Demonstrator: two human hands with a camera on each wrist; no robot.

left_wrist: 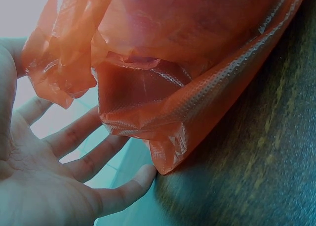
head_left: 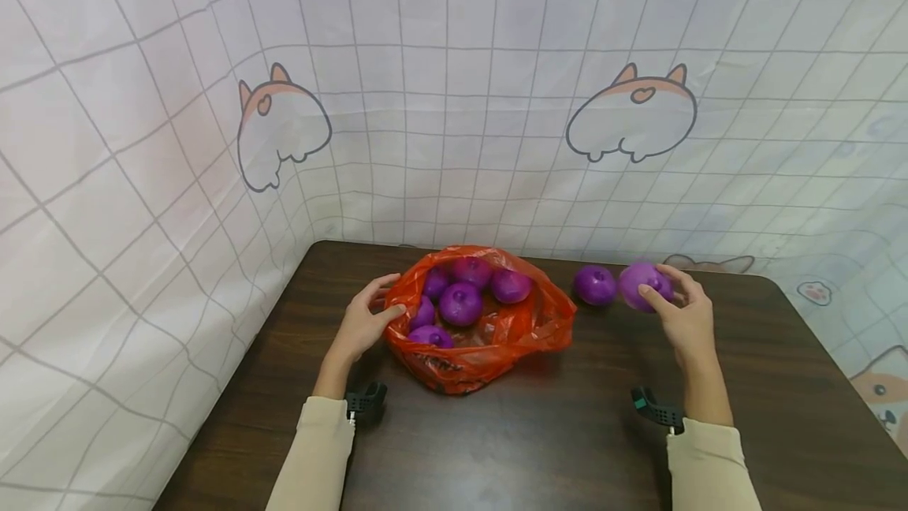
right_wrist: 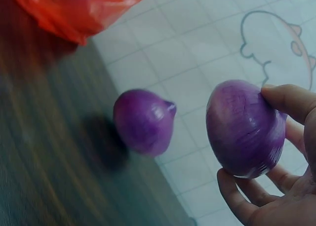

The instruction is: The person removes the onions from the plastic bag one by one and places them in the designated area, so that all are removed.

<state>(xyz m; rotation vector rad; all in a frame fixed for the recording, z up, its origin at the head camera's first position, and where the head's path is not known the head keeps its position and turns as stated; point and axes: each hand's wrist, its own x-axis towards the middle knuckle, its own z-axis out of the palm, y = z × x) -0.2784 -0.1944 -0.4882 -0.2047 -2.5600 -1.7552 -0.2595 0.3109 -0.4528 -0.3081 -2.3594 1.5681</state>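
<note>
the left hand (head_left: 362,323) grips the red bag (head_left: 454,371) at its nine o'clock and the right hand (head_left: 690,323) grasps a purple onion (head_left: 634,282) off its three o'clock, so best hold the thin edge steady and set fingertips evenly round the smooth sides, clear of the loose onion (head_left: 594,285).

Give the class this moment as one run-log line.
Right hand: holding round purple onion | Left hand: touching open red plastic bag | Bag: purple onions inside | Dark brown table: another purple onion, right of bag
</note>
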